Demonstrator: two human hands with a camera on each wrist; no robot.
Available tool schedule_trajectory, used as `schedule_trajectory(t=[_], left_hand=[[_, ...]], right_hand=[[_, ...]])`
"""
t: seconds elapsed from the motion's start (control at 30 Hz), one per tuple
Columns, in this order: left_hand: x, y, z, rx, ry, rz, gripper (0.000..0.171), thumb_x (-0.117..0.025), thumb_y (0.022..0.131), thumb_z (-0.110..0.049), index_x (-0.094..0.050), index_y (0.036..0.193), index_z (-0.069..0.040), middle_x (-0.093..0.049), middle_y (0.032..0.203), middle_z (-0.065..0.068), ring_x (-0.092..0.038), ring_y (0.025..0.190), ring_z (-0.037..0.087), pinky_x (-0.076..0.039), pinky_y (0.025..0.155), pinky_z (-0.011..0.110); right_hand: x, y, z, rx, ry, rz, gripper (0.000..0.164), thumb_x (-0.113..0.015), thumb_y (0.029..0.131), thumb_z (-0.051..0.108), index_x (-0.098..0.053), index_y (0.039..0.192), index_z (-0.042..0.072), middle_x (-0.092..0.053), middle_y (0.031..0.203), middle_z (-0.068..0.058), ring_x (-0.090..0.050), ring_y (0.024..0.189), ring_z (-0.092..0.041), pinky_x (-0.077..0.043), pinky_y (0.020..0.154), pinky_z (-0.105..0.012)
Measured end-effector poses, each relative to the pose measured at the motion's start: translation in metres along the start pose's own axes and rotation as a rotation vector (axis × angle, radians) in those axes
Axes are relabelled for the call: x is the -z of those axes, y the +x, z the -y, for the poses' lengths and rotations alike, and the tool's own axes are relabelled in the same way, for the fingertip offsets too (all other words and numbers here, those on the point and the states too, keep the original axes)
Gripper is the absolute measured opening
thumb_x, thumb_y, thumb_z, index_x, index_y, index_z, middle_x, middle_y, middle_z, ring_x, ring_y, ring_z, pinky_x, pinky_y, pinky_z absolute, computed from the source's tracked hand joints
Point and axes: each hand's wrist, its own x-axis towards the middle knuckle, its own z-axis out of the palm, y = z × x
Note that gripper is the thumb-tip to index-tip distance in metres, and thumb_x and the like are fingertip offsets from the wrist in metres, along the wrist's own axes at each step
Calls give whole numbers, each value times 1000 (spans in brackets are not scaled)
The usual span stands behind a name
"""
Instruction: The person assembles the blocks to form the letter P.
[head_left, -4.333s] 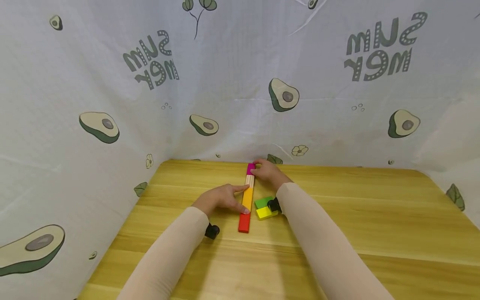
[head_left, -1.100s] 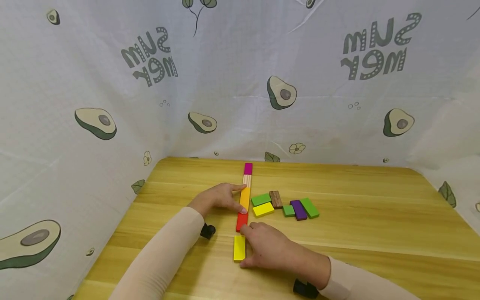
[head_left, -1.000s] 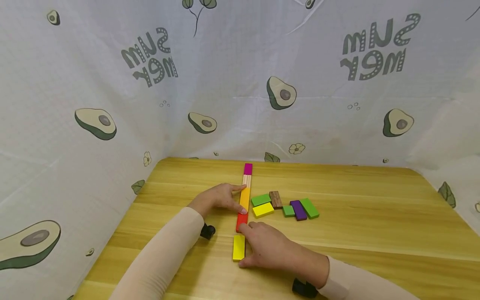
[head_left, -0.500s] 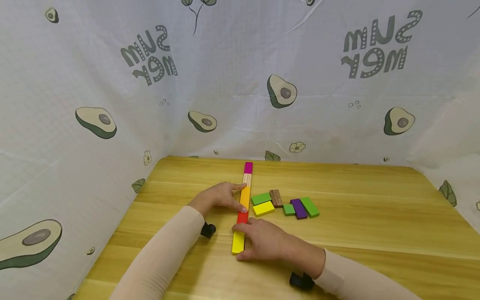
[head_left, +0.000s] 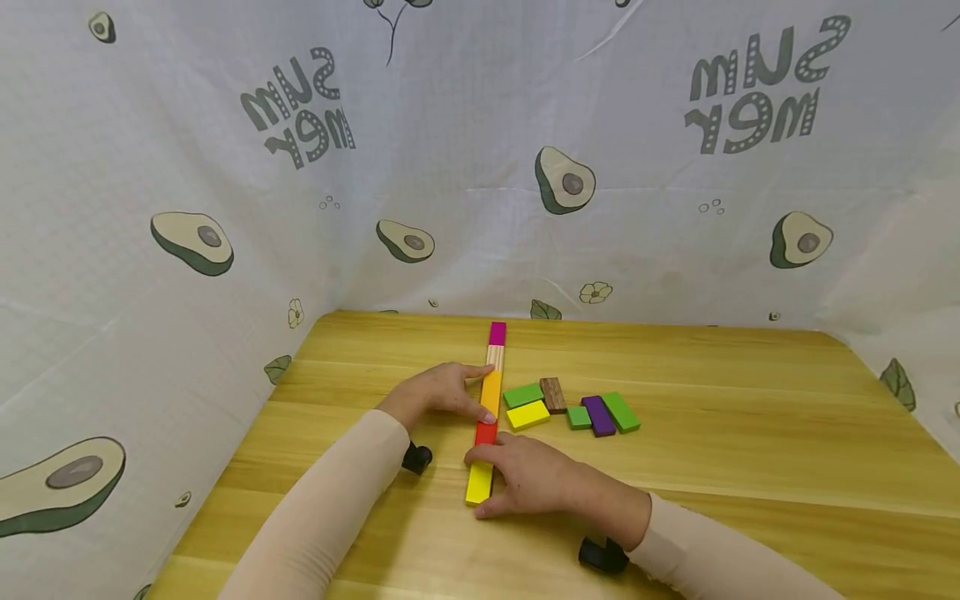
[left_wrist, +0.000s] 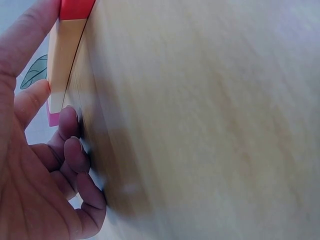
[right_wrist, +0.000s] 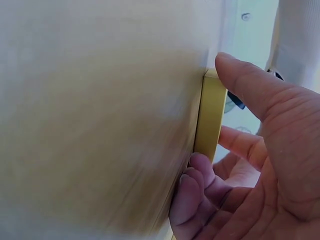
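Observation:
A straight row of flat wooden blocks runs away from me: a magenta block (head_left: 498,333), a striped pale block (head_left: 495,357), an orange block (head_left: 491,393), a red block (head_left: 486,432) and a yellow block (head_left: 479,485) at the near end. My left hand (head_left: 442,392) rests its thumb near the orange-red joint and its index fingertip by the orange block's far end. My right hand (head_left: 536,475) pinches the yellow block lengthwise, thumb at its near end, index finger near the red joint. In the right wrist view, the yellow block's side (right_wrist: 210,117) lies between thumb and fingers.
Loose blocks lie right of the row: a green block (head_left: 522,394), another yellow block (head_left: 528,415), a brown wood-grain block (head_left: 553,395), a small green block (head_left: 578,417), a purple block (head_left: 598,415) and a light green block (head_left: 621,412). A printed cloth (head_left: 480,167) hangs behind the table.
The right hand has gone from the magenta block to the near end and pushed the yellow block forward, closing the gap to the red one. The left hand has stayed in place.

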Motion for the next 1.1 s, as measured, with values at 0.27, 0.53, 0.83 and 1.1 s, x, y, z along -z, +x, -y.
schedule_trajectory(t=[0.27,0.53,0.83,1.1], left_hand=[[-1,0,0,4,6,2,95,-86,74,-56,-37,155,-48,-39,164,8,-40,148,34,-33,122,59],[-1,1,1,-11,-7,1,94,-87,74,-56,-39,155,-47,-39,164,8,-40,148,33,-33,122,58],[-2,2,2,2,-8,6,96,-87,72,-59,-39,155,-47,-38,165,6,-37,150,33,-32,123,56],[-1,2,2,3,-22,10,98,-88,71,-58,-39,155,-46,-38,165,7,-38,149,34,-32,123,57]], right_hand=[[3,-1,-2,-30,53,35,74,-76,80,65,-55,143,32,-60,135,-4,-60,114,-14,-53,104,-41],[43,3,-37,-22,127,-86,49,-77,92,35,-63,134,15,-65,89,4,-56,76,-10,-51,70,-26],[71,24,-92,-213,-128,-89,36,-68,96,12,-67,132,8,-66,113,-11,-60,97,-23,-56,98,-45],[76,38,-92,-231,-162,-18,33,-74,92,20,-69,123,7,-68,106,-8,-61,92,-20,-57,94,-42]])
